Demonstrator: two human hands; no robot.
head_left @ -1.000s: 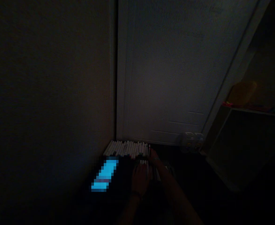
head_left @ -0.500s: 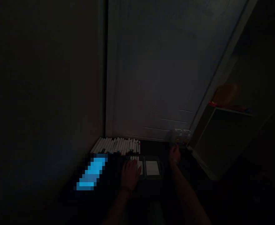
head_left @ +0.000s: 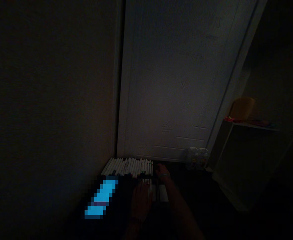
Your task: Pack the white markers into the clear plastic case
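In the dim light, my left hand (head_left: pixel 141 200) lies with its fingers stretched out over a few white markers (head_left: pixel 146 181) at the left side of a dark case. Several more white markers (head_left: pixel 130 167) lie side by side in a row beyond it, some with coloured ends. My right hand (head_left: pixel 162 171) is just right of that row, fingers curled in. Whatever it may hold is too dark to make out. My right forearm partly covers a pale panel (head_left: pixel 163 193) in the right half of the case.
A phone-like glowing blue screen (head_left: pixel 102 197), pixelated, lies on the left. Two clear plastic containers (head_left: pixel 197 158) stand at the back right before a large pale panel (head_left: pixel 171 83). Further right is a cabinet (head_left: pixel 238 160) with an orange-brown object (head_left: pixel 243 108) on top.
My right hand has moved left from beside the clear containers to the end of the marker row. My left hand stays over the case. The view has tilted up slightly.
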